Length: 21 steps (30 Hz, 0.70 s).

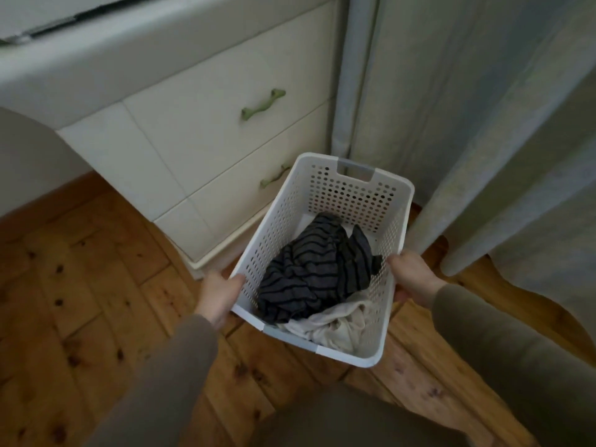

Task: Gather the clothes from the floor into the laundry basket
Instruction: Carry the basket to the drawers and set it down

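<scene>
Clothes [317,269] lay in basket [348,191]; our left hand [219,293] and right hand [411,277] clamped its sides, gathering apparently done, next setting it down level.

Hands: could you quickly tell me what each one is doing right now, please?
Left hand: closed on the laundry basket rim.
Right hand: closed on its opposite rim.

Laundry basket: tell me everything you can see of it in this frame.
The laundry basket is a white, rectangular plastic tub with perforated walls and grey handle cut-outs at both short ends. It is tilted, over a wooden floor beside white drawers and a curtain. The left hand and right hand grip its long sides. Inside lie a dark striped garment and a cream cloth.
</scene>
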Each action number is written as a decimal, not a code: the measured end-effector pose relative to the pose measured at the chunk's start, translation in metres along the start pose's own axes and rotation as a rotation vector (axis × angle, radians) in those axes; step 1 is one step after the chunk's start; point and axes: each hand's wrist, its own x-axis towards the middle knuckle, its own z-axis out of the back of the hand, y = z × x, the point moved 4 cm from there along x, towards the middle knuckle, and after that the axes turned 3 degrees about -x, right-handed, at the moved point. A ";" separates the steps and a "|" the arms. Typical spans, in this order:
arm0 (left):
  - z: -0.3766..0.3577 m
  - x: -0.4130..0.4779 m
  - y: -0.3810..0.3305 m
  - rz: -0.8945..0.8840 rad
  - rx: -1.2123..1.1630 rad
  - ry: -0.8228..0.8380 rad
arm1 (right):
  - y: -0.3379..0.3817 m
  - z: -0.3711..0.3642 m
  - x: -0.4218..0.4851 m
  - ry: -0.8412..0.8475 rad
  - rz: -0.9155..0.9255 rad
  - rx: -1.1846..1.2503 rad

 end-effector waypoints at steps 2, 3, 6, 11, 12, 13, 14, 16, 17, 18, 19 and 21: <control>-0.004 -0.011 0.016 0.197 -0.286 0.061 | -0.001 -0.001 0.000 0.006 -0.009 0.012; -0.005 -0.011 0.020 0.236 -0.369 0.056 | 0.000 -0.003 0.000 0.015 -0.008 0.020; -0.003 -0.003 0.016 0.196 -0.397 -0.026 | -0.001 -0.013 0.002 0.018 -0.017 0.060; 0.014 0.018 0.009 0.148 -0.418 -0.145 | 0.003 -0.041 -0.001 0.058 -0.049 0.156; 0.017 0.023 0.008 0.140 -0.427 -0.154 | 0.003 -0.048 -0.002 0.072 -0.057 0.187; 0.020 0.026 0.005 0.131 -0.431 -0.158 | 0.004 -0.054 -0.003 0.085 -0.065 0.213; 0.022 0.031 0.002 0.121 -0.431 -0.159 | 0.005 -0.059 -0.003 0.093 -0.071 0.239; 0.026 0.039 -0.003 0.101 -0.429 -0.164 | 0.009 -0.068 -0.004 0.096 -0.087 0.302; 0.027 0.043 -0.005 0.092 -0.422 -0.172 | 0.010 -0.072 -0.004 0.095 -0.094 0.333; 0.029 0.047 -0.006 0.082 -0.411 -0.180 | 0.011 -0.075 -0.003 0.098 -0.099 0.352; 0.030 0.050 -0.009 0.066 -0.395 -0.190 | 0.012 -0.077 -0.002 0.101 -0.102 0.359; 0.031 0.055 -0.014 0.036 -0.352 -0.199 | 0.014 -0.081 0.000 0.099 -0.107 0.365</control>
